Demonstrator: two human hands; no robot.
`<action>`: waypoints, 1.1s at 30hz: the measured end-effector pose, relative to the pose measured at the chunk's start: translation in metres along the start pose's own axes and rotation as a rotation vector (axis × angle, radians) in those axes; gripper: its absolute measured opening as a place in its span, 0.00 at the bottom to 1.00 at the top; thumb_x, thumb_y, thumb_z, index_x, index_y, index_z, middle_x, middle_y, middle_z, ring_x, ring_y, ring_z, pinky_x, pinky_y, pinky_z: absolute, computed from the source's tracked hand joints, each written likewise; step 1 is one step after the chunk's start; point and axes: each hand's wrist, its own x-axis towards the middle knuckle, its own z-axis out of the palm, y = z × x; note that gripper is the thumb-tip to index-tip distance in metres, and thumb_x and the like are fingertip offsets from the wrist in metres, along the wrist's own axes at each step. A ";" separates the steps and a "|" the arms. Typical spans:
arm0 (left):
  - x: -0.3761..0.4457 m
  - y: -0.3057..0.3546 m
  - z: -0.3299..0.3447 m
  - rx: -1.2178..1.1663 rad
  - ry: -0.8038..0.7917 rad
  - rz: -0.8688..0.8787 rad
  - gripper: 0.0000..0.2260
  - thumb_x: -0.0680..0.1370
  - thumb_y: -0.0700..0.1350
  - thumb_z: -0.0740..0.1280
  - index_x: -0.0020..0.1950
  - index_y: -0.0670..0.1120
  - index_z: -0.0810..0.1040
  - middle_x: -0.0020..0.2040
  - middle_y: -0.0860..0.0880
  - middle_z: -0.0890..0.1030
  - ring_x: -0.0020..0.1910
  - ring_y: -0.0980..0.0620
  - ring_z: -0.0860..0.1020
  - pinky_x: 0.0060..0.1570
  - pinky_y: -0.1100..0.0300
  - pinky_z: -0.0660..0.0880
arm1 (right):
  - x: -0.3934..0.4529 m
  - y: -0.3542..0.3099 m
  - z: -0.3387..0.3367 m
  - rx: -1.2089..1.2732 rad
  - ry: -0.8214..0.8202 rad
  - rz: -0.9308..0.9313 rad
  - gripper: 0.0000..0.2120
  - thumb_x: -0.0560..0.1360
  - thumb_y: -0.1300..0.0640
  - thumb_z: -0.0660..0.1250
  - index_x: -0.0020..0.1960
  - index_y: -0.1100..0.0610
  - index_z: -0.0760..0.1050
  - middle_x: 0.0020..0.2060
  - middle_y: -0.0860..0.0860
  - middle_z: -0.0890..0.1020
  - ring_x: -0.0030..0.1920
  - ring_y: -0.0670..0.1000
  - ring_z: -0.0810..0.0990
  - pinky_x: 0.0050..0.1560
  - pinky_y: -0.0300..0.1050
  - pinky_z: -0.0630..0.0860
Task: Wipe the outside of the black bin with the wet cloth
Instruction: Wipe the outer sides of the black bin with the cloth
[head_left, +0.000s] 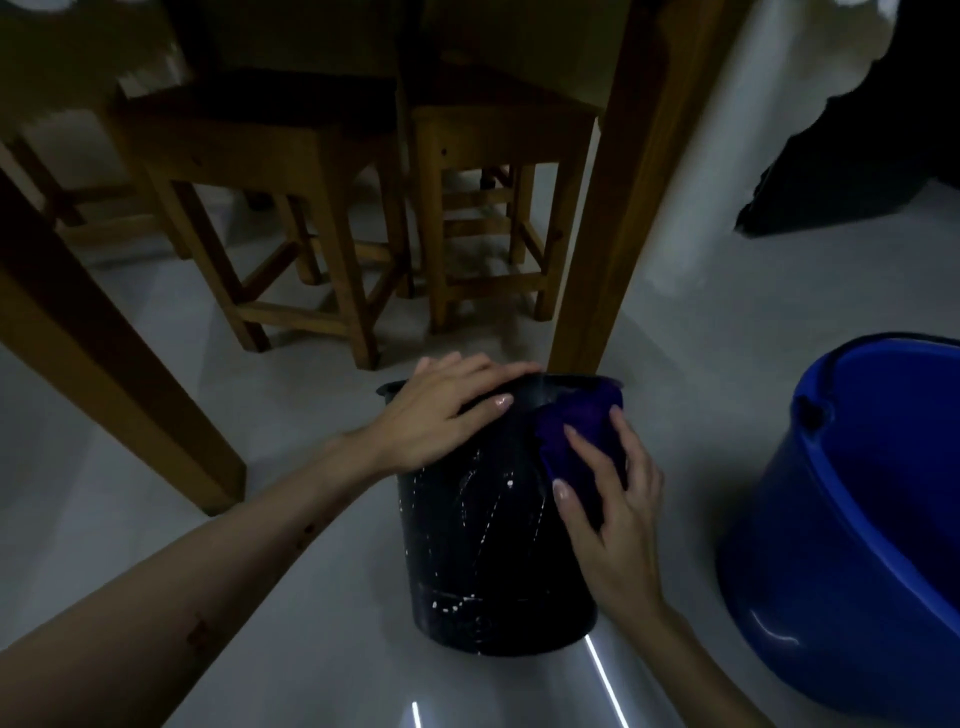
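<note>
The black bin (488, 561) stands on the pale floor in the middle of the view, tilted a little toward me, its side flecked with white spots. My left hand (447, 415) lies over the bin's near-left rim, fingers curled across the top edge. A dark purple wet cloth (576, 431) is pressed flat against the bin's upper right side. My right hand (608, 504) holds the cloth there, fingers spread over it.
A large blue bucket (862, 519) stands close on the right. A wooden table leg (613, 208) rises just behind the bin, another thick leg (104, 364) slants at left. Two wooden stools (270, 171) stand further back. A dark shape (857, 156) sits far right.
</note>
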 end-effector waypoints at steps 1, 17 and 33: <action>0.001 -0.001 0.001 0.007 -0.004 0.009 0.23 0.82 0.59 0.49 0.77 0.62 0.58 0.62 0.53 0.74 0.56 0.55 0.69 0.52 0.55 0.63 | 0.003 0.001 0.003 0.026 0.008 0.015 0.22 0.78 0.42 0.58 0.71 0.36 0.64 0.77 0.46 0.58 0.73 0.48 0.57 0.71 0.45 0.56; 0.000 -0.008 0.013 -0.084 0.165 -0.090 0.21 0.83 0.48 0.50 0.74 0.64 0.65 0.58 0.52 0.78 0.59 0.52 0.77 0.56 0.42 0.75 | -0.004 0.001 0.035 -0.166 0.084 -0.235 0.20 0.79 0.57 0.61 0.71 0.50 0.68 0.73 0.51 0.69 0.66 0.56 0.65 0.70 0.38 0.58; 0.007 -0.013 0.010 -0.175 0.220 -0.145 0.18 0.85 0.46 0.57 0.74 0.55 0.69 0.58 0.58 0.76 0.55 0.55 0.71 0.58 0.71 0.67 | -0.084 0.041 -0.014 -0.251 -0.194 -0.632 0.21 0.81 0.65 0.57 0.72 0.51 0.67 0.75 0.48 0.66 0.70 0.55 0.66 0.68 0.52 0.66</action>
